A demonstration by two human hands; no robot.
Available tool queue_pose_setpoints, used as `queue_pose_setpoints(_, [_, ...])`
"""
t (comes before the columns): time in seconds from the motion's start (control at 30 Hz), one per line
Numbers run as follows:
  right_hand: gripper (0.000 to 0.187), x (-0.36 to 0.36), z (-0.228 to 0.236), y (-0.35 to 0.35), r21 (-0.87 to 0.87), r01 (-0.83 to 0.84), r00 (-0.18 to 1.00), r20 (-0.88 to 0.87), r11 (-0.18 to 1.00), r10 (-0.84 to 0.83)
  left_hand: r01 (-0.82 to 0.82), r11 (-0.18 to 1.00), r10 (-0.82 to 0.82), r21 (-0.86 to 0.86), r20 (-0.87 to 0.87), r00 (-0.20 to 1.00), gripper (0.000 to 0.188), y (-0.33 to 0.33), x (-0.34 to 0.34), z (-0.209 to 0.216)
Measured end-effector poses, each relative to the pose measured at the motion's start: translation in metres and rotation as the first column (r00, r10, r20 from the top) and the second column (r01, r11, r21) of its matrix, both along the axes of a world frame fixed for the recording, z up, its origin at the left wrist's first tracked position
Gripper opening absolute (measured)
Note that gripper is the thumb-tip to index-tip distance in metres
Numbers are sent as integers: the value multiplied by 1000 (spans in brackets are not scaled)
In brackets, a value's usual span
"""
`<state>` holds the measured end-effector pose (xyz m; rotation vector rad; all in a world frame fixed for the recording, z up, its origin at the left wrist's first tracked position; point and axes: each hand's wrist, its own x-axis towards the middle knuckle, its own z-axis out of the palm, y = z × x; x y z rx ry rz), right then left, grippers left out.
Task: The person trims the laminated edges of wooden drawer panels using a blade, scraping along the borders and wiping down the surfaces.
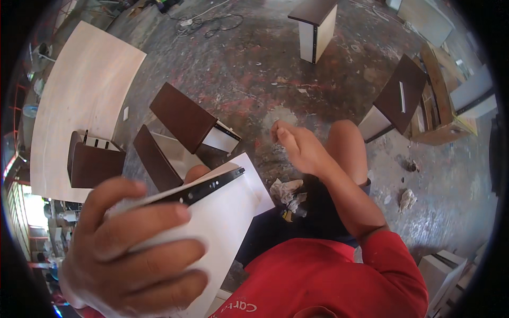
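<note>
Four fingers (pixel 159 249) of left hand (pixel 127 249) wrapped and pressed together over near edge of white panel (pixel 228 212), thumb behind, out of sight. Black drawer slide (pixel 209 186) fixed along panel's upper edge, just beyond the fingertips. Panel held tilted, close to the camera, far corner over the lap.

Right hand (pixel 299 148) raised above the knee, apart from panel; fingers curled together, thumb against index as if pinching something small. Contents not discernible.

Risk, judged: one-handed grip at one end only; panel could pivot or slip, far corner dropping onto the leg. Any small part pinched in right hand could fall and vanish among crumpled paper (pixel 286 192) and debris.

Surface: stained, paint-spattered concrete floor (pixel 254 69). Room: workshop; dark-brown drawer boxes (pixel 183 119) just past panel, large pale board (pixel 85 100) at left, small cabinets (pixel 315 26) farther off, loose cable (pixel 212 24) beyond.
</note>
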<state>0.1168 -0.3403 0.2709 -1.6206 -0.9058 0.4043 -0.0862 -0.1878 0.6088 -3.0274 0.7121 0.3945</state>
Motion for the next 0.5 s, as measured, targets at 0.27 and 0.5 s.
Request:
queue_pose_setpoints(0.27, [17, -14, -8, 24, -9, -107, 985, 136, 994, 107, 66, 990, -50, -123, 124, 991, 35, -7, -17, -3])
queue_pose_setpoints(0.5, [14, -23, -5, 43, -92, -58, 927, 364, 994, 87, 59, 992, -39, -108, 176, 984, 32, -12, -25, -7])
